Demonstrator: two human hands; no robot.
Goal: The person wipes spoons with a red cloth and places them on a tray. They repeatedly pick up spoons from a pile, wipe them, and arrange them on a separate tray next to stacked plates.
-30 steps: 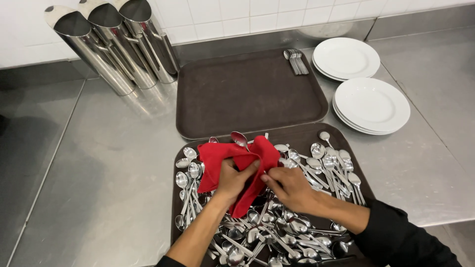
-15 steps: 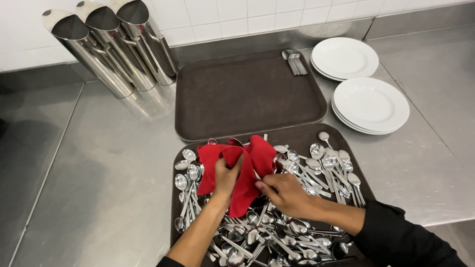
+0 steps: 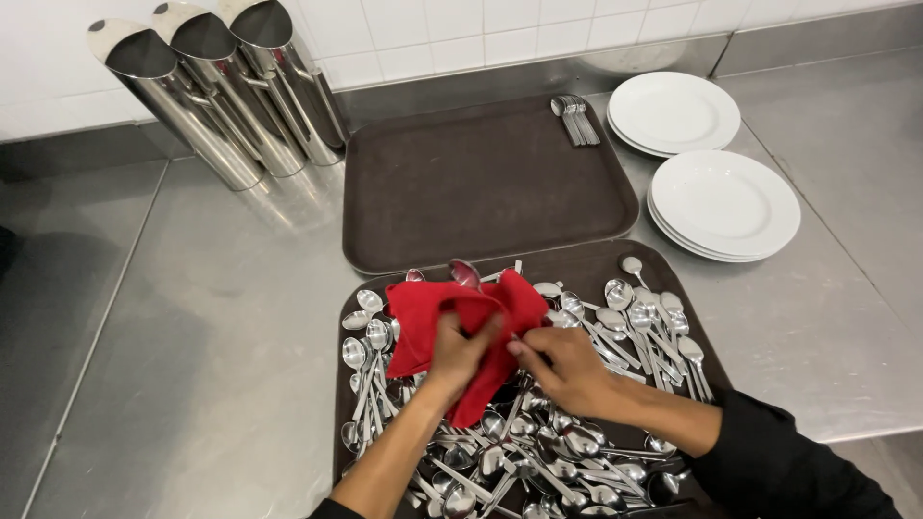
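We look down on a stainless-steel counter (image 3: 192, 317) that fills the view, backed by a wall of white tiles (image 3: 538, 29). On it, toward the wall, lies an empty brown tray (image 3: 481, 183) with a small bundle of cutlery (image 3: 575, 117) at its far right corner. Nearer to us a second brown tray (image 3: 697, 332) carries a loose heap of spoons (image 3: 538, 452), spread from its left rim to its right. To the right of the trays stand two stacks of white plates, the far stack (image 3: 673, 111) beside the empty tray and the near stack (image 3: 726, 202) just in front of it. At the far left three tall steel cutlery cylinders (image 3: 240, 106), their mouths cut at a slant, lean side by side against the wall. Over the far half of the spoon tray we hold a red cloth (image 3: 452, 322), bunched and draped above the heap. Our left hand (image 3: 457, 351) is closed on the cloth from below, fingers folded into its folds. Our right hand (image 3: 567, 370), in a black sleeve (image 3: 788, 471), pinches the cloth's right side, thumb and fingertips pressed together just beside the left hand. One spoon (image 3: 464, 273) is wrapped in the cloth; only its bowl shows, rising above the cloth's far edge.
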